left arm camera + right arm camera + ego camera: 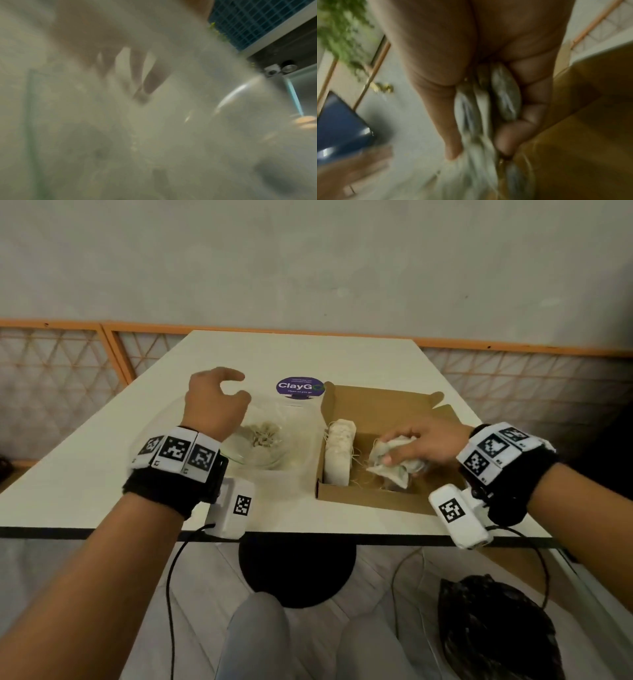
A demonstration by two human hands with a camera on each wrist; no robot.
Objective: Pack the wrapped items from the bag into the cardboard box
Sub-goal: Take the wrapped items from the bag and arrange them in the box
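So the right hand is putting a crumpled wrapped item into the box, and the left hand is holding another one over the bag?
Not quite. The head view shows the left hand holds nothing; it hovers, fingers loosely curled, over the bag. The right hand does grip a wrapped item in the box.

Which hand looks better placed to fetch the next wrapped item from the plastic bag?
The left hand: it hovers empty over the clear bag, while the right hand grips a wrapped item in the cardboard box.
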